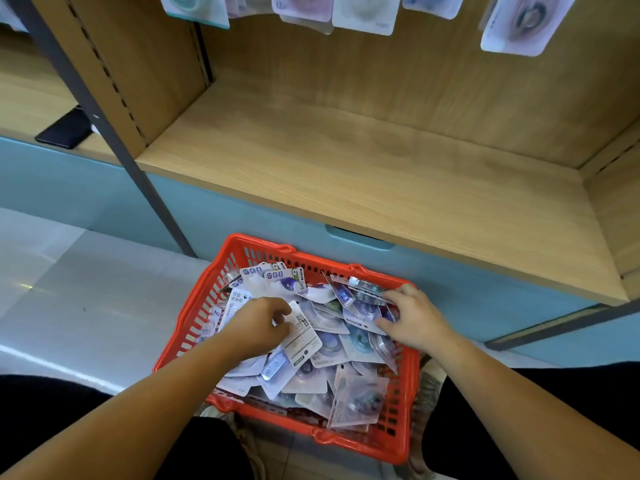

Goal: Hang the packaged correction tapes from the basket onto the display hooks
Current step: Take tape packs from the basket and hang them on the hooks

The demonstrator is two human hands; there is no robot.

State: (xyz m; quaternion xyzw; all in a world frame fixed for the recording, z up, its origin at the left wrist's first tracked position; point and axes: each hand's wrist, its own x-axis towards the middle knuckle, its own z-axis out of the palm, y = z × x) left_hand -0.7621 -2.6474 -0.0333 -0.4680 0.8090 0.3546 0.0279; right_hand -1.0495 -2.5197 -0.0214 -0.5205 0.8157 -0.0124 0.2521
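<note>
A red plastic basket (194, 317) stands on the floor between my knees, heaped with several packaged correction tapes (332, 344). My left hand (258, 325) reaches into the pile and pinches the edge of a white package lying back side up (303, 336). My right hand (414, 318) grips a small stack of packages (367, 291) at the basket's far right corner, thumb on top. More packages (365, 13) hang from the display above, at the top edge of the view; the hooks themselves are out of sight.
A bare wooden shelf (363, 174) runs behind the basket, with a pale blue drawer front (360, 237) under it. A dark metal post (104, 126) slants down at the left. The pale tiled floor (86, 306) lies to the left.
</note>
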